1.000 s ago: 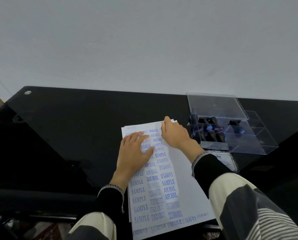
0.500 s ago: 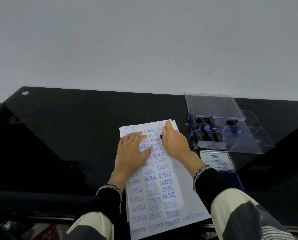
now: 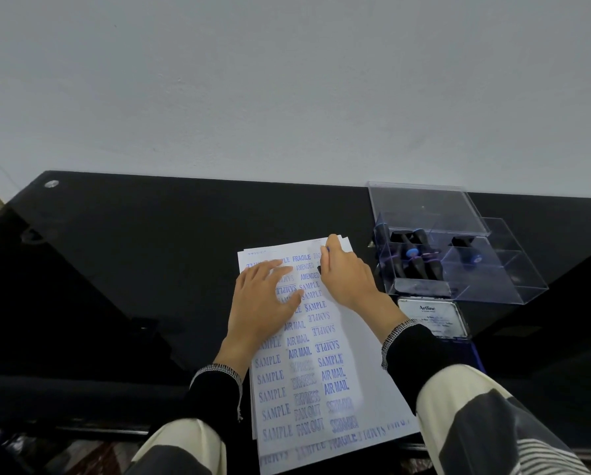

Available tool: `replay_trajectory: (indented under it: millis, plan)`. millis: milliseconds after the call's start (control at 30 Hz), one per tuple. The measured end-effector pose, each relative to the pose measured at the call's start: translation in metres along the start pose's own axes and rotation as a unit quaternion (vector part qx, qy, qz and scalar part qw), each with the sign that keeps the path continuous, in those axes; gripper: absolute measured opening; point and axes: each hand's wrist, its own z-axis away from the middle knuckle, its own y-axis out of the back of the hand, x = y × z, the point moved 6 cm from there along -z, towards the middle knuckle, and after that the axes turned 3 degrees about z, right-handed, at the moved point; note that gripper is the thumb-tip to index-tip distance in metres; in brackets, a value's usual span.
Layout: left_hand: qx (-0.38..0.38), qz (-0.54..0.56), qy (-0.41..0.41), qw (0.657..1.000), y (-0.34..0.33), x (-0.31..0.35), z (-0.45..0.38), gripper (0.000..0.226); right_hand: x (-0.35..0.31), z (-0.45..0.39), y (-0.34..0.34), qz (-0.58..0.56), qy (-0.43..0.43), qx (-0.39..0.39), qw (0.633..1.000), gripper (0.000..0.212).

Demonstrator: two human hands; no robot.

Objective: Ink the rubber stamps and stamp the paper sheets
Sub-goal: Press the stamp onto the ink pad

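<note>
Head view: the left hand (image 3: 264, 296) lies flat on the top paper sheet (image 3: 359, 341), fingers straight and spread, pinning the stack to the black desk (image 3: 133, 269). The right hand (image 3: 347, 277) sits at the far end of the sheet with its fingers curled round a small dark stamp (image 3: 319, 269), of which only a sliver shows under the index finger; whether its rubber face touches the paper I cannot tell.

My reading is that a stamping stroke is in hand, near the top of the third column of prints. Blue words such as SAMPLE, AIR MAIL and FAX OUT fill much of the sheet in rows, while the strip along the right edge is bare, so there is room left. The next move, as I judge it, calls for a straight press and a clean vertical lift so the print does not smear, then re-inking once the marks come out pale.

The paper is thin, white and matte, several sheets fanned slightly at the far corners. The desk is glossy and mirror-dark. Just to the right stands a clear hard plastic box (image 3: 506, 269) with its lid up, holding more dark-handled stamps (image 3: 415, 258) in compartments. Near it, beside the right sleeve, lies the ink pad (image 3: 432, 318), a flat rounded tin with a pale printed lid, seemingly shut.
</note>
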Motion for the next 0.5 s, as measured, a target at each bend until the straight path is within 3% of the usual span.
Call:
replay_trajectory:
  millis: [333,500]
  plan:
    - [-0.001,-0.002,0.001,1.0,0.002,0.001,-0.001,0.052,-0.001,0.0,0.008,-0.004,-0.011,-0.006,1.0,0.024]
    - [-0.004,-0.002,0.0,1.0,0.003,0.002,-0.002,0.051,0.018,-0.001,0.039,-0.175,-0.089,0.092,0.976,0.028]
